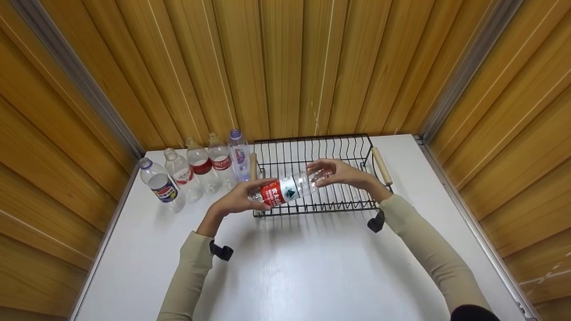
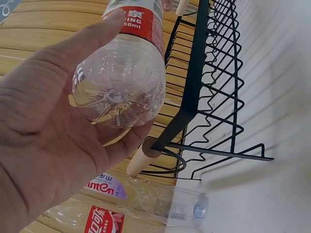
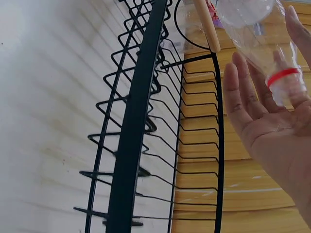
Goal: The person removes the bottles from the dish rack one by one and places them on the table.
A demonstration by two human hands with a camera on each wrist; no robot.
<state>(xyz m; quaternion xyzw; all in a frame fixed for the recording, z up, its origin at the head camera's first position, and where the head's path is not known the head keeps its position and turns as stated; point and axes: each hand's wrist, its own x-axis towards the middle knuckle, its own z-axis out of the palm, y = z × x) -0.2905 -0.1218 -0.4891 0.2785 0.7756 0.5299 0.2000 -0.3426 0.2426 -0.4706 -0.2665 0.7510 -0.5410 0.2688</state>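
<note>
I hold the clear, red-labelled plastic bottle [image 1: 285,191] horizontally at frame centre above the black wire rack [image 1: 312,154]: left hand [image 1: 236,201] fingers grip its base, right hand [image 1: 343,174] fingers cradle its neck.

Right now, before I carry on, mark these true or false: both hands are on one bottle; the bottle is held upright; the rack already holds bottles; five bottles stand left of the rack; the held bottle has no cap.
1. Both hands hold one bottle: true; left hand at its base, right hand at its neck.
2. It is upright: false; it lies sideways over the rack.
3. The rack holds bottles: false; none lie in it.
4. Five bottles stand left of the rack: true.
5. The held bottle has no cap: true; only a red ring shows at its neck.
</note>
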